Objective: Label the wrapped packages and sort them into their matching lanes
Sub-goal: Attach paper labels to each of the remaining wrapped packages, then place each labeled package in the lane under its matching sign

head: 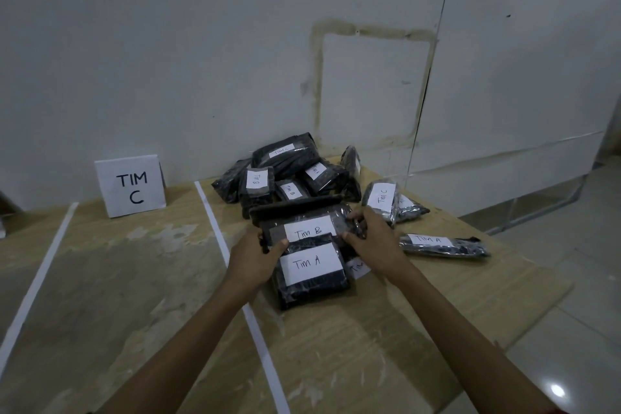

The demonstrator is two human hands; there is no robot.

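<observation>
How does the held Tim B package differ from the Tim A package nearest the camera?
The left hand and right hand grip the Tim B package; the Tim A package lies nearer, ungripped. Its label is larger than the Tim B package's. Both are black, wrapped, white-labelled.

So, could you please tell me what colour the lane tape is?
The lane tape is white, clearest in the head view.

Wooden table (386, 329): two white tape strips (220, 235), folded TIM C sign (131, 185), labelled black packages (292, 161) piled.
</observation>
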